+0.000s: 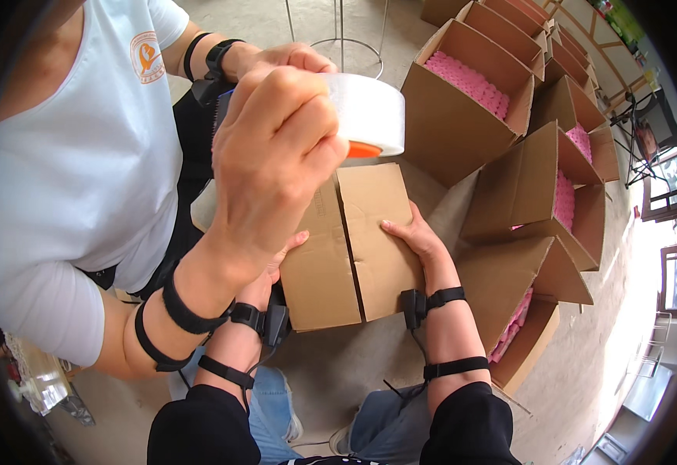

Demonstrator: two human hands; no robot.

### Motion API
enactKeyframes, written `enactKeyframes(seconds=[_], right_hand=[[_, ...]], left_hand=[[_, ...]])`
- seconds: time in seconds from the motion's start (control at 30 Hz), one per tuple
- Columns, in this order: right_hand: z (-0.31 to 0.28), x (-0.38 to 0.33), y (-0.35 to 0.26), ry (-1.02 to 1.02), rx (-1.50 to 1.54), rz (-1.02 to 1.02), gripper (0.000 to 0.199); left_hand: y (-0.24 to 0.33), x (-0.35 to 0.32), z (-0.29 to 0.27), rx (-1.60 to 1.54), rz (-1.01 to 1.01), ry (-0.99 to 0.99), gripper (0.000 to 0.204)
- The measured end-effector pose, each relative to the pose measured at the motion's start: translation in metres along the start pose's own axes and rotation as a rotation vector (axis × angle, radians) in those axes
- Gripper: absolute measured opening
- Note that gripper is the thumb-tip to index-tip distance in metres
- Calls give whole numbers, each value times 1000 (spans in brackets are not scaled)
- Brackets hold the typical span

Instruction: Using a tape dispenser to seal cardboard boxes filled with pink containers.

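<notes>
Both my hands press a cardboard box from its two sides. Its two top flaps are folded down, with a dark narrow gap between them. My left hand grips the left side, thumb on the flap; the co-worker's forearm covers part of it. My right hand grips the right side, its thumb lying on the right flap and the other fingers hidden behind the edge. Above the box's far end, a co-worker's hand holds a tape dispenser with a roll of clear tape and an orange core.
The co-worker in a white T-shirt stands close on my left, arms reaching across. Several open cartons holding pink bumpy pieces line the right side. A metal-legged stool stands at the far side on the concrete floor.
</notes>
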State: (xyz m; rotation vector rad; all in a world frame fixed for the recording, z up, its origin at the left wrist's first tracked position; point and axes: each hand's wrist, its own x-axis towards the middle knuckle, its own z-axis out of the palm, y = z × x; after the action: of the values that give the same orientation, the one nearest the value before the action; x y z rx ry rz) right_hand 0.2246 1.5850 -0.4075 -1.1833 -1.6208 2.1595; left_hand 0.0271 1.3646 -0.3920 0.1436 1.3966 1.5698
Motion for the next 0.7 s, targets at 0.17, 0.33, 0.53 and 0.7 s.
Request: enactKeyframes(seconds=[0.17, 0.33, 0.53, 0.7], right_hand=[[-4, 1, -2, 30, -8, -4, 94], [2, -2, -10, 36, -84, -42, 90], [10, -10, -21, 193, -262, 40, 86], [34, -11, -34, 275, -627, 52, 85]], left_hand=[[-15, 16, -7, 2, 96, -1, 86], [-15, 14, -13, -15, 105, 40, 82], [1, 7, 11, -80, 126, 17, 79], [10, 2, 6, 93, 110, 83, 77]])
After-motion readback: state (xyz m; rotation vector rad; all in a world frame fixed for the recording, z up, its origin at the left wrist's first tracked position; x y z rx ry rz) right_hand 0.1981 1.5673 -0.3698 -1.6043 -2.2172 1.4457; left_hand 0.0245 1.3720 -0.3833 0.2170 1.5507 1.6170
